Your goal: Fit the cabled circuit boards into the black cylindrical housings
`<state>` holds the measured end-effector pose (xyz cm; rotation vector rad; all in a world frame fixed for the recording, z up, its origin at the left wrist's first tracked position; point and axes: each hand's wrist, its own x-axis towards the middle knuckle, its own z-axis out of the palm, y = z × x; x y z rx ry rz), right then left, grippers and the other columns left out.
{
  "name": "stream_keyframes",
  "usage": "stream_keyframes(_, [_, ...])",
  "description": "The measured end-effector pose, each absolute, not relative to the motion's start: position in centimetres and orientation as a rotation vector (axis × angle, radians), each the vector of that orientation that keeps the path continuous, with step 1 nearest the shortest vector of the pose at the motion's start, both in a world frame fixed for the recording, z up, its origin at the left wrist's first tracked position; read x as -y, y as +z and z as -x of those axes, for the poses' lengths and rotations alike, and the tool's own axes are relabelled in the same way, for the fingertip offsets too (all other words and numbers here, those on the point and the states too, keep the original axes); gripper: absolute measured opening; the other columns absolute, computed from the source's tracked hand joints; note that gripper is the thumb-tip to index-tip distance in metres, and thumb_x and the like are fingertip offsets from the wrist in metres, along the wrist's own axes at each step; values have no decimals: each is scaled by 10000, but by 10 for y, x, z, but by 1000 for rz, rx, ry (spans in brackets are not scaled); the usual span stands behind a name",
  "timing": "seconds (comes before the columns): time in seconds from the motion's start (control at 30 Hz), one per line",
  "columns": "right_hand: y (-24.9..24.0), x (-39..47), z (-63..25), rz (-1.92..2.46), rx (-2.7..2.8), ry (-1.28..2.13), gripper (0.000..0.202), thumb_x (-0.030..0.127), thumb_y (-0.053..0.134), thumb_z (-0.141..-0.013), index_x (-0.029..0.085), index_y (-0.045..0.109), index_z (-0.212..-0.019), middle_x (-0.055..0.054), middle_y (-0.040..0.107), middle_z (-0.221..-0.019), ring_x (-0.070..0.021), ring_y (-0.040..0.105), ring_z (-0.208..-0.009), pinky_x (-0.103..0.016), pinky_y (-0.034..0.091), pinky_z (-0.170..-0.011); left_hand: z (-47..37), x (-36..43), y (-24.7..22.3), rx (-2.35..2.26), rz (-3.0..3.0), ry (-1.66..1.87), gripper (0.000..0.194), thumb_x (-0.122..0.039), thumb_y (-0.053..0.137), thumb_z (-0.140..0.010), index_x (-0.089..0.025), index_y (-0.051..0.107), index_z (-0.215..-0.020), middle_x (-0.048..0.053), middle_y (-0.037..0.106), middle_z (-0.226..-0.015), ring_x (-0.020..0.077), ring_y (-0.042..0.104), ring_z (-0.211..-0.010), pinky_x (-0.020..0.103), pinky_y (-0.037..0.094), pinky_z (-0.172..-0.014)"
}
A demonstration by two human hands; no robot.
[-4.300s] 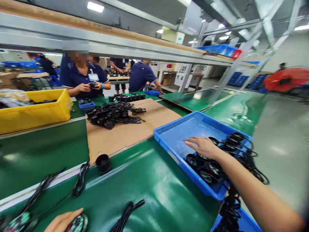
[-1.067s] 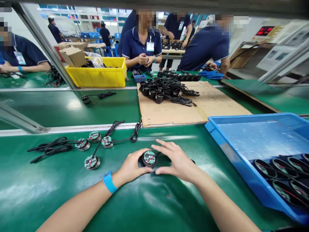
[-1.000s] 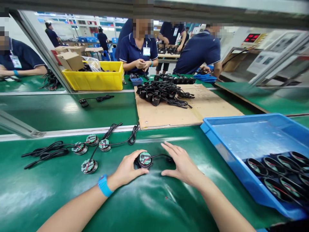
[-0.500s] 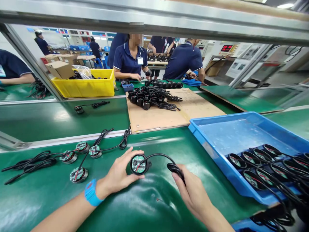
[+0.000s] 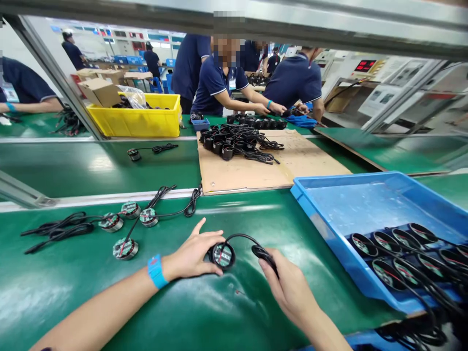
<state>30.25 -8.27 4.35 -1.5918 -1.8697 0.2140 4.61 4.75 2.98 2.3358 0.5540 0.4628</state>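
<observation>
My left hand (image 5: 199, 251), a blue band on its wrist, grips a round black housing (image 5: 223, 255) with a green circuit board inside, thumb and fingers around its left side. From the housing a black cable arches to the right, ending in a coiled bundle (image 5: 265, 256). My right hand (image 5: 287, 278) is closed on that bundle. To the left on the green mat (image 5: 73, 287) lie several round metal parts with green boards, one of them here (image 5: 125, 248), with black cables attached.
A blue tray (image 5: 318, 219) at right holds rows of black housings (image 5: 387, 273). Cabled parts (image 5: 234, 139) are piled on cardboard (image 5: 234, 178) beyond the mat. A yellow bin (image 5: 135, 122) stands behind. Several people work across the bench. A metal beam (image 5: 256, 24) crosses overhead.
My left hand and the housing have shifted slightly right, nearer my right hand. Across the bench, a person now stretches both arms towards the right. The whole view has shifted a little.
</observation>
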Motion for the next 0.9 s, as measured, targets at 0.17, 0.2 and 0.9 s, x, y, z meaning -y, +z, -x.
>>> stream_keyframes(0.17, [43, 83, -303, 1601, 1834, 201, 193, 355, 417, -1066, 224, 560, -1078, -2, 695, -746, -172, 681, -599, -257, 528, -537, -45, -44, 32, -568, -2270, 489, 840, -704, 739, -771, -218, 510, -1417, 176, 646, -1386, 363, 533, -1379, 685, -28, -1240])
stream_keyframes(0.2, [42, 83, -304, 1600, 1850, 214, 190, 352, 419, -1065, 225, 560, -1081, -9, 707, -774, -175, 694, -625, -258, 533, -550, -45, -44, 33, -571, -2290, 467, 820, -706, 737, -771, -208, 538, -1391, 184, 657, -1366, 373, 563, -1348, 702, -36, -1230])
stream_keyframes(0.9, [38, 102, -328, 1610, 2101, 16, 820, 652, 684, -854, 173, 406, -1459, -187, 631, -1334, -357, 630, -1208, -531, 543, -988, -69, -35, 26, -512, -2214, 271, 843, -682, 774, -753, -256, 488, -1423, 127, 654, -1370, 353, 515, -1391, 652, 103, -1254])
